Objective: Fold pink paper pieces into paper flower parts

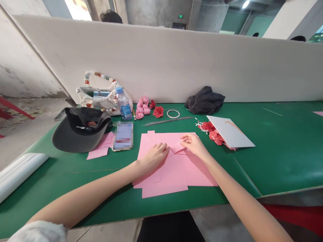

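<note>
Several sheets of pink paper (174, 174) lie overlapped in front of me. My right hand (190, 143) pinches a small piece of pink paper (178, 147) by its upper right part, raised a little off the sheets. Just left of that piece, my left hand (158, 153) rests on the pink sheets with its fingers bent and close together. Its fingertips are by the small piece's left edge; whether they grip anything is hidden. Beyond the sheets lie thin wires (168, 121) and a white roll of tape (173, 114).
To the left are a grey cap (73, 134), a phone (122, 136), a water bottle (123, 104) and a beaded bag (101, 92). Pink paper flowers (143, 107) and a red one (158, 112) stand behind. Rightward are a white board (230, 132) over red flowers and a dark cloth (205, 101).
</note>
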`<state>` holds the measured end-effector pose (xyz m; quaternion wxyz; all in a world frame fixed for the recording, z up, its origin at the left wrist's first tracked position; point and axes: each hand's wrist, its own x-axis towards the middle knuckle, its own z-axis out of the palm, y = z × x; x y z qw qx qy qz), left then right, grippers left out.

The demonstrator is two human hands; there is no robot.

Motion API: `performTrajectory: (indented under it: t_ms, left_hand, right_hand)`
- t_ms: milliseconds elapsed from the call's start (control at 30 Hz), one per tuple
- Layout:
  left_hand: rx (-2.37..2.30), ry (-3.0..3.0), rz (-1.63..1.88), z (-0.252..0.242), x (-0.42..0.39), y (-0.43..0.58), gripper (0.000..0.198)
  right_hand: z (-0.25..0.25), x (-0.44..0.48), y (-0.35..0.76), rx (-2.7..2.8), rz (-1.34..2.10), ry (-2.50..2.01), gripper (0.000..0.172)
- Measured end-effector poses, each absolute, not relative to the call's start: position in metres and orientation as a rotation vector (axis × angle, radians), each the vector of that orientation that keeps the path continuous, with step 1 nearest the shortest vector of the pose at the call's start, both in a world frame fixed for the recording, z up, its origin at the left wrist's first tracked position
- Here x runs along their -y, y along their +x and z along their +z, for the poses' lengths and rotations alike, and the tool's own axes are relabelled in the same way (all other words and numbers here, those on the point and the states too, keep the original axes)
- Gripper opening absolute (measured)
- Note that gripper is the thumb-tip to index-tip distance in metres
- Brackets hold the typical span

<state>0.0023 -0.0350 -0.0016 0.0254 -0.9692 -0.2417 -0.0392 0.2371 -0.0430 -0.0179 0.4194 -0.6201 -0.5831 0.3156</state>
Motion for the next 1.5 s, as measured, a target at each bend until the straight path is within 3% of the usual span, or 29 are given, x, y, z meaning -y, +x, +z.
performTrajectory:
  t_ms: [500,633,767,1000,1067,1200,1367,1500]
  left_hand:
    - [0.733,-2.971,-0.070,0.002,0.038,0.002,0.034]
    - [0.841,-3.068,-0.187,0.003,0.034,0.000,0.024]
    - [1.019,-3.311,-0.382,0.004,0.032,-0.003,0.038]
    - [1.636,-3.598,-0.798,-0.007,0.017,-0.004,0.068]
    - [1.666,-3.620,-0.851,-0.007,0.013,-0.003,0.058]
    - [1.505,-3.651,-0.897,0.002,0.009,-0.003,0.022]
    - [1.492,-3.598,-1.123,0.017,0.008,-0.004,0.019]
    - [1.545,-3.578,-1.237,0.022,0.010,-0.004,0.030]
  right_hand:
    - [-0.010,0.089,0.245,1.329,0.662,-1.621,0.021]
    - [-0.017,0.094,0.253,1.316,0.487,-1.725,0.028]
    - [-0.011,0.091,0.247,1.433,0.272,-1.690,0.027]
    - [0.003,0.076,0.214,1.505,0.596,-1.574,0.019]
    - [0.005,0.072,0.204,1.516,0.690,-1.528,0.019]
    - [0.011,0.067,0.193,1.532,0.897,-1.480,0.025]
    - [0.017,0.070,0.196,1.585,1.122,-1.316,0.030]
    - [0.022,0.076,0.199,1.549,1.200,-1.259,0.033]
